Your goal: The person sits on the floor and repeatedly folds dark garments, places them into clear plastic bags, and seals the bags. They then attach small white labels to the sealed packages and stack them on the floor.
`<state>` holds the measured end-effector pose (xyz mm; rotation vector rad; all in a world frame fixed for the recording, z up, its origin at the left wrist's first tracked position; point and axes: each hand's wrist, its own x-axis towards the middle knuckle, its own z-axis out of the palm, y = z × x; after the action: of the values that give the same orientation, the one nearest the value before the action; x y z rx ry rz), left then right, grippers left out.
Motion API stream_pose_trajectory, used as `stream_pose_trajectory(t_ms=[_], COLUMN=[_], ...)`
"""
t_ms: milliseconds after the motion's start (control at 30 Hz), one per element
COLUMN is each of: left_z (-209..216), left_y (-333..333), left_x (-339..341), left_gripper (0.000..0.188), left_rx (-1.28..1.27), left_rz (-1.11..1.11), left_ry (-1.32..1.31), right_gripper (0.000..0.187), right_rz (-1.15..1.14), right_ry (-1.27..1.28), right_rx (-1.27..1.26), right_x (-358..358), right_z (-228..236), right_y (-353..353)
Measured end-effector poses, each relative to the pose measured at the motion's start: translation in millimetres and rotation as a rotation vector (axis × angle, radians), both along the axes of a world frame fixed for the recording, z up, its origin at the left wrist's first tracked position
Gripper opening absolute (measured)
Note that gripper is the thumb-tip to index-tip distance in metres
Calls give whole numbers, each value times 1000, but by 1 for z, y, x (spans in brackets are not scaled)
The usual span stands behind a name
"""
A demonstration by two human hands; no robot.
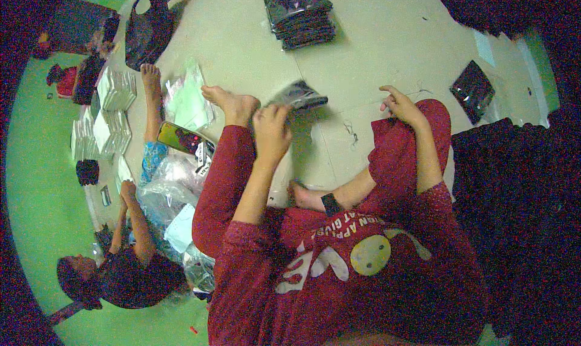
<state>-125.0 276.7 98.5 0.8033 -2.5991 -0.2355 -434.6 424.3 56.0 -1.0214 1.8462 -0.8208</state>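
Note:
A folded black garment in a clear plastic bag [310,96] is tilted above the floor in front of me, blurred at its left end, with a shadow below it. My left hand [272,131] reaches past my left knee, its curled fingers closed at the near left edge of this packet; the exact grip is smeared. Over my raised right knee rests my right hand [404,109], with nothing in it, the index finger stretched out and the others loosely bent. Further ahead stands a stack of similar black packets [299,16].
Another black packet [472,92] lies at the right, beyond a heap of black cloth [514,182]. On my left are a phone [181,137], loose clear plastic bags [175,179], stacked white packets [115,110], a black bag [147,34] and a seated person [139,279].

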Motion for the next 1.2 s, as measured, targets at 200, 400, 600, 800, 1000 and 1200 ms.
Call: stream_pose_trajectory(t_ms=[200, 400, 600, 800, 1000, 1200], left_z=[25, -62, -88, -91, -98, -86], left_y=[-68, -36, 54, 57, 57, 39], left_x=[-18, -49, -67, -67, -68, -62], left_gripper=[23, 60, 74, 73, 73, 78], left_rx=[591, 249, 53, 109, 154, 291], left_rz=[3, 517, 420, 392, 387, 306], left_ry=[175, -276, -241, -259, -282, -321], right_gripper=[34, 34, 36, 38, 43, 37], right_rz=[26, 134, 217, 231, 235, 232], right_ry=[58, 388, 499, 448, 343, 464], right_rx=[89, 75, 195, 222, 229, 89], right_x=[0, 1, 4, 3, 2, 2], right_z=[-6, -16, -20, -23, -21, -24], right_y=[-5, -1, -11, -18, -21, -9])
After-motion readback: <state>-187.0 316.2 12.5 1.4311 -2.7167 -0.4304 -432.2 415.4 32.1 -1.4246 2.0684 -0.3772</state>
